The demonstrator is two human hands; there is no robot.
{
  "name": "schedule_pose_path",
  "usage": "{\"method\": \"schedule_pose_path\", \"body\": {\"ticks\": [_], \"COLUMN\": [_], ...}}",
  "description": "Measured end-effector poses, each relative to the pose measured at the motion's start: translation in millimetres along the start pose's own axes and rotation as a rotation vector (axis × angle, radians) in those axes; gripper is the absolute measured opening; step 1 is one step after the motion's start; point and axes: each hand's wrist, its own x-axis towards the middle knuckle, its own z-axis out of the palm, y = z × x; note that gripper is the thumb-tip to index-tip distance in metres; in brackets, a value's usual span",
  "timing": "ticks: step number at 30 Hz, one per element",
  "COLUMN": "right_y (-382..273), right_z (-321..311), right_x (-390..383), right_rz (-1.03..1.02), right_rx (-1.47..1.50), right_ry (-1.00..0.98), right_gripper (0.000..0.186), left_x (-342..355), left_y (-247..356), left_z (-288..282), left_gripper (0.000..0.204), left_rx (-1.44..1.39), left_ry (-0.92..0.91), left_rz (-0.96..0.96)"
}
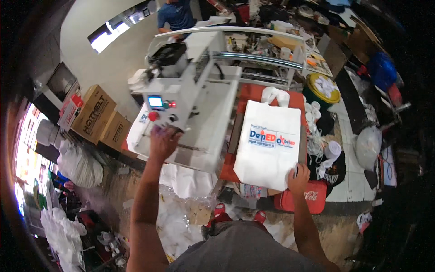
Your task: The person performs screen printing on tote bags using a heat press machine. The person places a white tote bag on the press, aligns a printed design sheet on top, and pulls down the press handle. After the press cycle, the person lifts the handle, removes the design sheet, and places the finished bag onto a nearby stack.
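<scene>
A white heat press machine (168, 95) has a small lit screen, buttons and a large flat upper plate (213, 127). My left hand (164, 139) is closed round what looks like the press's handle, below the screen. Under the plate's left side a white printed bag (139, 131) shows in part. To the right, a white tote bag (265, 158) with a blue and red print lies on an orange pad (240, 99), its handles toward the back. My right hand (298, 177) has its fingers curled on the bag's lower right corner.
A person (174, 16) in blue stands beyond a white rail (267, 31). Cardboard boxes (93, 113) and white sacks (79, 167) are at left. At right are a yellow-lidded bucket (322, 88) and white rolls (334, 149). A red cooler (287, 204) sits below the pad.
</scene>
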Motion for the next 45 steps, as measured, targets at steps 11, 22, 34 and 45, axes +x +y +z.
{"method": "schedule_pose_path", "body": {"ticks": [11, 22, 34, 45], "right_y": [10.8, -126.8, -187.9, -215.0], "right_z": [-2.9, -99.5, -67.7, -68.7], "right_x": [11.0, 88.9, 77.7, 81.7], "right_rz": [-0.006, -0.34, -0.396, -0.187], "right_rx": [0.152, 0.729, 0.124, -0.042], "right_ry": [0.032, -0.096, -0.057, 0.027], "right_gripper": [0.038, 0.041, 0.02, 0.03], "left_x": [18.3, -14.2, -393.4, -838.2], "left_y": [174.2, 251.9, 109.3, -13.6], "left_z": [27.9, 0.6, -14.7, -25.1], "left_gripper": [0.02, 0.018, 0.01, 0.023], "left_rx": [-0.239, -0.556, -0.42, -0.255], "left_ry": [-0.013, 0.201, -0.002, -1.057], "left_rz": [0.035, -0.072, -0.629, -0.968]}}
